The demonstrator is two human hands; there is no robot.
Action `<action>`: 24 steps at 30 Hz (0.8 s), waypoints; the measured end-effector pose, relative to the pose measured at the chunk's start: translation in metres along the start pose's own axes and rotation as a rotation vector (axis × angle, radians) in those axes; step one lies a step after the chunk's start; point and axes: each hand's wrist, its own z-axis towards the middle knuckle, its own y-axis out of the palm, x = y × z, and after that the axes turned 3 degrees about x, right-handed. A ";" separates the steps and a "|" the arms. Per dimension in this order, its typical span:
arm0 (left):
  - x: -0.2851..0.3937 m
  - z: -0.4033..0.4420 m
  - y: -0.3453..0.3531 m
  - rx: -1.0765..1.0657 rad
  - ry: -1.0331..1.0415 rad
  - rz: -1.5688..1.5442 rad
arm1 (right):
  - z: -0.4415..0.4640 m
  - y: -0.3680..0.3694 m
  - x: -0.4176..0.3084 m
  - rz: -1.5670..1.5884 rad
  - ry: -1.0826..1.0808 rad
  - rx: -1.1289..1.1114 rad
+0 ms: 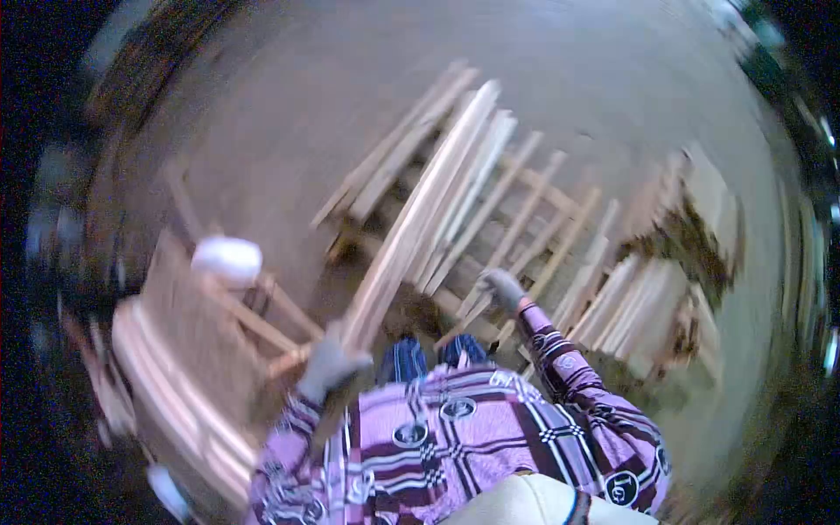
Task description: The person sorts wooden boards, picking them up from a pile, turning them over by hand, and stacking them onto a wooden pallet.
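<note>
My left hand (335, 363), in a grey glove, is wrapped round the near end of a long wooden board (420, 214), which slants up and away to the right. My right hand (501, 289), also gloved in grey, is at the near part of the thin wooden strips (516, 203); motion blur hides its fingers and whether it grips one. Beneath the boards shows a slatted wooden pallet (564, 199).
At the right lies a stack of boards (634, 302) beside a pile of broken wood (700, 210). On the left, a wooden frame (254, 322) bears a white bundle (227, 261). Long curved-looking planks (175, 385) lie at the lower left.
</note>
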 end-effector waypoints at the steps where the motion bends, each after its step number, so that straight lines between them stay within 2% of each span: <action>1: 0.016 -0.011 -0.018 0.025 -0.128 0.011 | 0.020 -0.012 0.020 0.055 0.111 0.020; 2: 0.021 -0.020 -0.025 0.084 -0.216 0.044 | 0.017 -0.008 -0.016 0.066 0.146 0.062; 3: -0.003 -0.023 -0.018 0.277 -0.116 -0.081 | 0.021 0.007 -0.072 0.232 0.475 0.162; 5: -0.017 -0.029 -0.020 0.406 -0.225 -0.066 | 0.052 0.008 -0.063 0.225 0.299 0.025; 7: -0.012 -0.031 -0.015 0.523 -0.380 -0.154 | 0.079 0.017 -0.073 0.342 0.433 0.032; 8: -0.029 -0.026 -0.003 0.562 -0.428 -0.180 | 0.110 0.007 -0.033 0.009 0.104 -0.176; 9: -0.051 -0.042 0.011 0.722 -0.376 -0.191 | 0.103 0.022 -0.052 -0.036 0.082 -0.229; 10: -0.063 -0.041 0.029 0.872 -0.331 -0.172 | 0.110 0.024 -0.061 0.121 0.211 -0.263; 11: -0.069 -0.042 0.038 0.903 -0.372 -0.185 | 0.117 0.035 -0.065 0.274 0.354 -0.284; 13: -0.081 -0.056 0.040 1.117 -0.423 -0.071 | 0.129 0.060 -0.068 0.192 0.338 -0.364; 14: -0.104 -0.054 0.057 1.209 -0.385 -0.181 | 0.132 0.073 -0.071 0.224 0.334 -0.430; 16: -0.115 -0.080 0.062 1.276 -0.408 -0.199 | 0.111 0.099 -0.102 0.366 0.388 -0.562; 19: -0.142 -0.098 0.078 1.340 -0.539 -0.130 | 0.079 0.151 -0.131 0.140 0.320 -0.621; 21: -0.168 -0.096 0.088 1.377 -0.505 -0.235 | 0.073 0.179 -0.129 0.135 0.317 -0.686; 22: -0.170 -0.102 0.084 1.323 -0.558 -0.279 | 0.073 0.193 -0.121 0.089 0.243 -0.743; 23: -0.115 -0.104 0.065 1.374 -0.515 -0.216 | 0.067 0.164 -0.147 0.100 0.103 -0.817; 24: -0.084 -0.100 0.062 1.385 -0.549 -0.185 | 0.064 0.147 -0.156 0.110 0.097 -0.818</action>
